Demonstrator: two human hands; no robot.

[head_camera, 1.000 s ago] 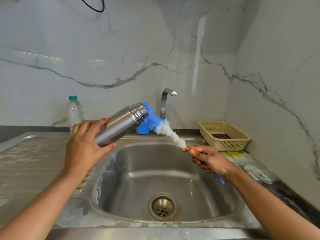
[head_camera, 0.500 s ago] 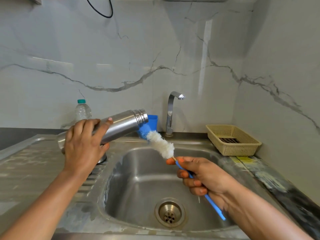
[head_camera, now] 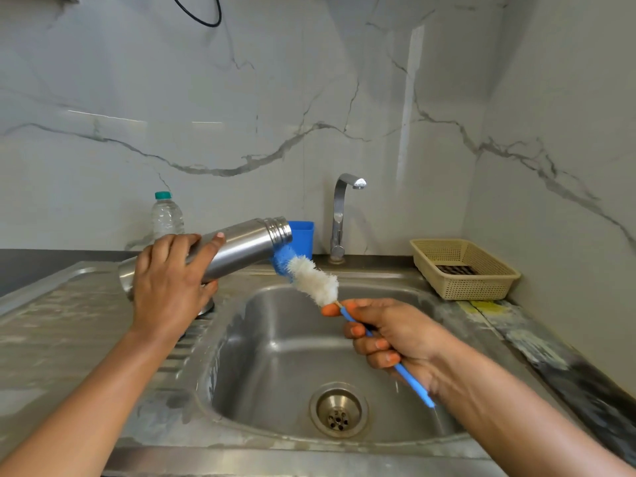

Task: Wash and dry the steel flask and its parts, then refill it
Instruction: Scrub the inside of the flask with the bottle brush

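Observation:
My left hand [head_camera: 168, 280] grips the steel flask [head_camera: 244, 247], which lies nearly level above the drainboard with its open threaded mouth pointing right toward the sink. My right hand [head_camera: 392, 335] holds the blue handle of a bottle brush [head_camera: 313, 278]. The brush's white and blue bristles sit just below and beside the flask's mouth, its blue tip touching the rim. A round steel part [head_camera: 205, 307] lies on the drainboard under my left hand, mostly hidden.
The steel sink [head_camera: 275, 356] with its drain lies below both hands. A tap [head_camera: 340, 215] stands at the back, with a blue cup [head_camera: 304, 235] to its left. A clear water bottle [head_camera: 167, 216] stands behind the flask. A beige basket [head_camera: 464, 270] sits on the right counter.
The brush has moved left and up, closer to the flask's mouth. My right hand has shifted its grip lower on the handle. The flask has tilted a little flatter.

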